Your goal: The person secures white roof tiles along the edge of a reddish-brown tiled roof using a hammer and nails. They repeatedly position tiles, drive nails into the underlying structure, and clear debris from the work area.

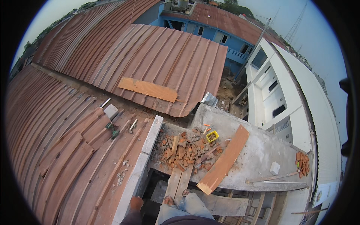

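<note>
My left hand is low in the view, right beside the pale block wall. Its fingers cannot be made out, so neither their pose nor any grip on the wall is clear. No part of my right hand shows. Below me, my feet rest on narrow wooden planks that span a dark opening. Ahead of them lies a heap of broken brick. A long wooden board slants across the concrete slab to the right of the rubble, and a small yellow basket sits at the heap's far side.
Rusty corrugated roofing spreads out left, carrying a green power drill and a hammer. Another board lies on the farther roof. On the concrete slab are a white block and stacked bricks. Open gaps drop beside the planks.
</note>
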Motion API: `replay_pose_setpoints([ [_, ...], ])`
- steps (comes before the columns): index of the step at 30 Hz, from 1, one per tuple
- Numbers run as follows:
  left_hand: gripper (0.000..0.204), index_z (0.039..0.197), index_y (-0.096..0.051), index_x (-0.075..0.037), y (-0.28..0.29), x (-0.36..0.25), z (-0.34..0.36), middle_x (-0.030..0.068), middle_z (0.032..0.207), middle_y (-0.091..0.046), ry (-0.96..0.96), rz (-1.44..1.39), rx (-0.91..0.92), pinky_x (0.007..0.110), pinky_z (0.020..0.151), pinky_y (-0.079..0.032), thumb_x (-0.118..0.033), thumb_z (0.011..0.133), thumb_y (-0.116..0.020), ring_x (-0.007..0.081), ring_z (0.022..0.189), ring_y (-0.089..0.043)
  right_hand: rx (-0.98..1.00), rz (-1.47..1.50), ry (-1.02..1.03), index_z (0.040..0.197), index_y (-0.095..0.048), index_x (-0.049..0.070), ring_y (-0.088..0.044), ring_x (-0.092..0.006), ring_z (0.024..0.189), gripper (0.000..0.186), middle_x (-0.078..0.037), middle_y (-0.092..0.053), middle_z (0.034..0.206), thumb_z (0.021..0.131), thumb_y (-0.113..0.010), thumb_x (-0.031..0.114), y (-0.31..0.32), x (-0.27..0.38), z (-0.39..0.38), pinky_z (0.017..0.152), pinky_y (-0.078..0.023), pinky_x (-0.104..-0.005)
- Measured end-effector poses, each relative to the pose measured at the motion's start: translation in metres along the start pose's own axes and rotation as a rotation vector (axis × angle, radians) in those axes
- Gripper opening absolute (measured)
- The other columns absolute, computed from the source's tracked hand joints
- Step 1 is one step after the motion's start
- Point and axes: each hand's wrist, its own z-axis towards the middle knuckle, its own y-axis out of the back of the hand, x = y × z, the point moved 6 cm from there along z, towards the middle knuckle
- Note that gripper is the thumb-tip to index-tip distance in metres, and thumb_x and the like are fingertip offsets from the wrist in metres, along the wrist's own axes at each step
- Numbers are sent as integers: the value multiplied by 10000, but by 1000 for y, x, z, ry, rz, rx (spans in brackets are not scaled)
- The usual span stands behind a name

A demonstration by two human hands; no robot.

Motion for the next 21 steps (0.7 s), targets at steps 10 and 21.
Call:
replay_pose_setpoints([
  [10, 337, 1028, -787, 24, 19, -78, 42, 307, 1075, -774, -155, -77, 39, 508, 921, -591, -215, 1008, -552, 441, 1067, -758, 89, -117, -151, 880, -698, -26, -668, -231, 636, 315, -112, -672, 720, 925, -826, 258, 105, -47, 47, 608, -536, -444],
  [21, 344, 1167, -766, 4, 3, -125, 46, 243, 1110, -779, 559, -604, 248, 459, 954, -607, -94, 1034, -465, 403, 1075, -760, -14, 4, -162, 832, -704, -75, -640, -248, 552, 320, -136, -652, 663, 919, -822, 210, 253, 19, 149, 508, -499, -445],
])
